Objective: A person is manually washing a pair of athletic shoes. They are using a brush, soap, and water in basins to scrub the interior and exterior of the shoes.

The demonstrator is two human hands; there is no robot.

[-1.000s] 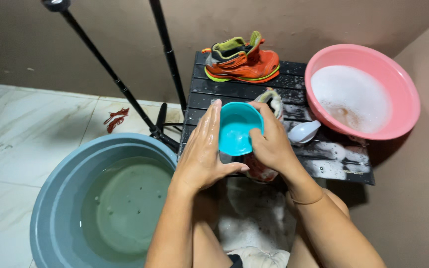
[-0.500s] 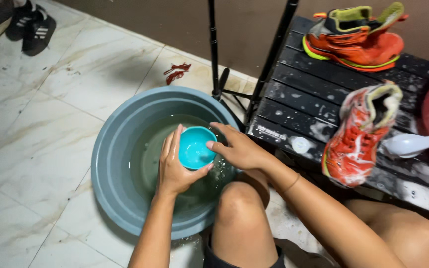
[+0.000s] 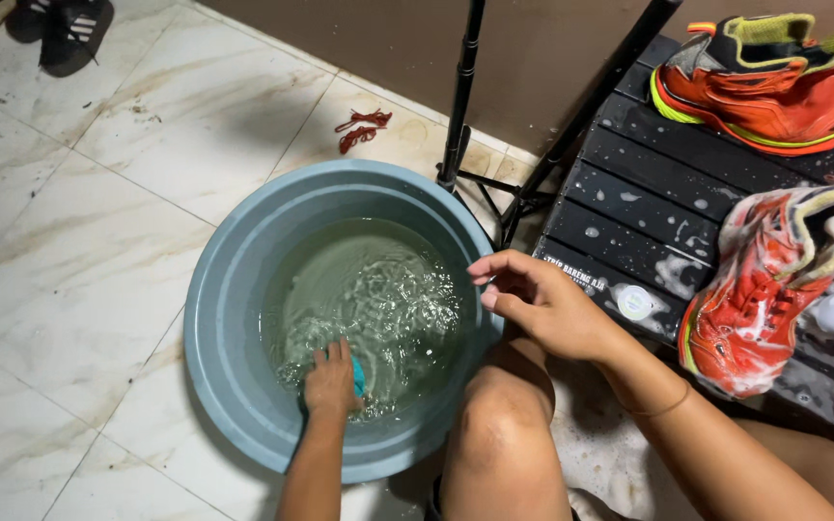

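We saw two orange shoes on a wet black slatted table [image 3: 649, 207] at right: far shoe [image 3: 760, 77] clean, near shoe [image 3: 769, 289] soapy. Red laces [image 3: 359, 130] lay on floor tiles, far. Black tripod legs [image 3: 465, 92] stood btwn. Dark shoes [image 3: 69, 29] sat far left.

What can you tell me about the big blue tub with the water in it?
The tub is round, wide and grey-blue, and looks like plastic. It stands upright on the pale tiled floor, beside a black slatted table. It holds rippling, greenish water. The left hand dips into the water near the front wall, pushing a small teal bowl under.
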